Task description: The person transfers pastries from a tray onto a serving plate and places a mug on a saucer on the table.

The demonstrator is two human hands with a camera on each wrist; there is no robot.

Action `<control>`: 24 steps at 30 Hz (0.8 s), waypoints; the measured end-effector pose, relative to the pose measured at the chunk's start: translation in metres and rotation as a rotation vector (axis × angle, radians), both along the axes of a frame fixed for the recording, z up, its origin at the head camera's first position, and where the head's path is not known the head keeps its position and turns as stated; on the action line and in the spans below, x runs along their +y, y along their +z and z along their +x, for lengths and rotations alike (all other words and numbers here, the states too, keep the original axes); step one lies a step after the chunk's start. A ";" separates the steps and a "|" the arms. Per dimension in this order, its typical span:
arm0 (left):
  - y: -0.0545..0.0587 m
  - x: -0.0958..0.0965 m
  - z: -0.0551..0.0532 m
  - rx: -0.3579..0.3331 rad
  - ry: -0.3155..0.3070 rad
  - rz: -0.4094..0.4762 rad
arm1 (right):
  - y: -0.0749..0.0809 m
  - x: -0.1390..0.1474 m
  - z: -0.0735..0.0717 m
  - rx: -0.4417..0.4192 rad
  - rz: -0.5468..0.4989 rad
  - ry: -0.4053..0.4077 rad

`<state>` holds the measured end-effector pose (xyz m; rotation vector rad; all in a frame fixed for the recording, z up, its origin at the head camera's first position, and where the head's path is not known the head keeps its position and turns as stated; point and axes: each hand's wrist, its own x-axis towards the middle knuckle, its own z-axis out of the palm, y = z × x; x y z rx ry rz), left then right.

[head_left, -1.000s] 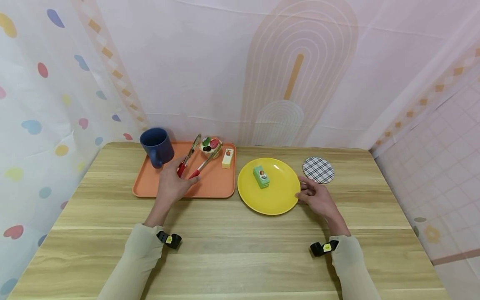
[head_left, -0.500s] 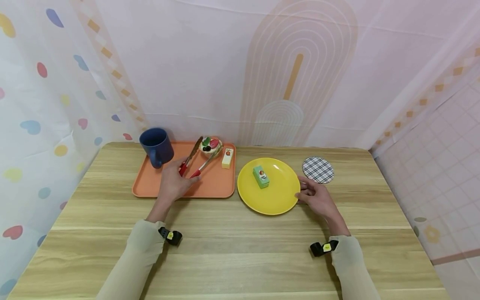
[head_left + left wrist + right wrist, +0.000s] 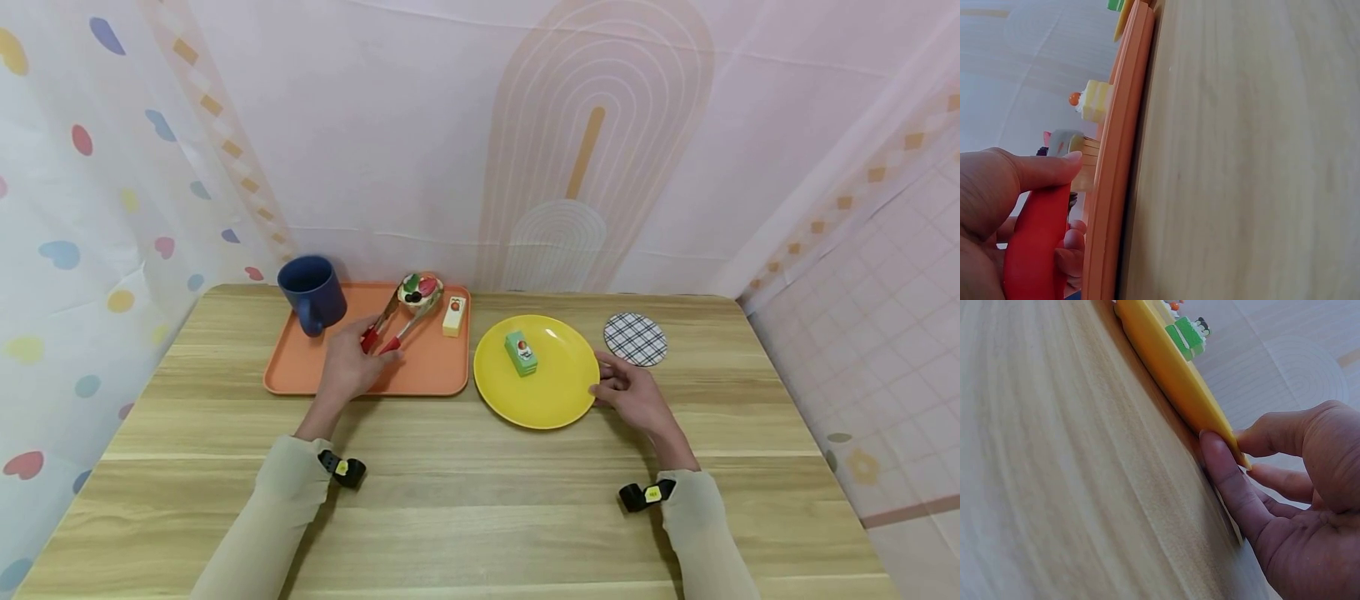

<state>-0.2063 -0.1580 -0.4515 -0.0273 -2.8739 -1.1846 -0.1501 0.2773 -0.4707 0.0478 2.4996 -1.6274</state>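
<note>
My left hand (image 3: 348,365) holds red-handled metal tongs (image 3: 391,344) over the orange tray (image 3: 431,379). The tongs' two arms stand on either side of a small fruit-topped tart (image 3: 420,290) at the tray's back; whether they touch it is hard to tell. In the left wrist view my thumb lies along the red handle (image 3: 1038,244). A yellow-and-white cake piece (image 3: 453,317) sits to the tart's right. With thumb and fingers, my right hand (image 3: 637,398) grips the right rim of a yellow plate (image 3: 540,408). On that plate rests a green cake piece (image 3: 521,353).
A blue mug (image 3: 313,292) stands at the tray's left rear, close beside my left hand. Behind my right hand lies a round checked coaster (image 3: 636,339). A patterned curtain (image 3: 390,167) hangs directly behind the wooden table (image 3: 480,517).
The tongs' arms have drawn closer together around the tart, and my left hand has shifted slightly to the right. My right hand and the plate stay put.
</note>
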 end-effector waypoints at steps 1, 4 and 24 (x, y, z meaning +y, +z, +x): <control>0.000 0.000 0.000 -0.004 0.002 0.003 | 0.000 0.000 0.000 0.002 -0.001 0.002; 0.000 0.001 0.001 -0.010 0.010 0.011 | 0.000 0.000 0.000 0.007 -0.005 0.004; 0.004 0.002 0.008 0.006 0.026 -0.012 | 0.000 0.000 0.000 0.005 -0.006 0.009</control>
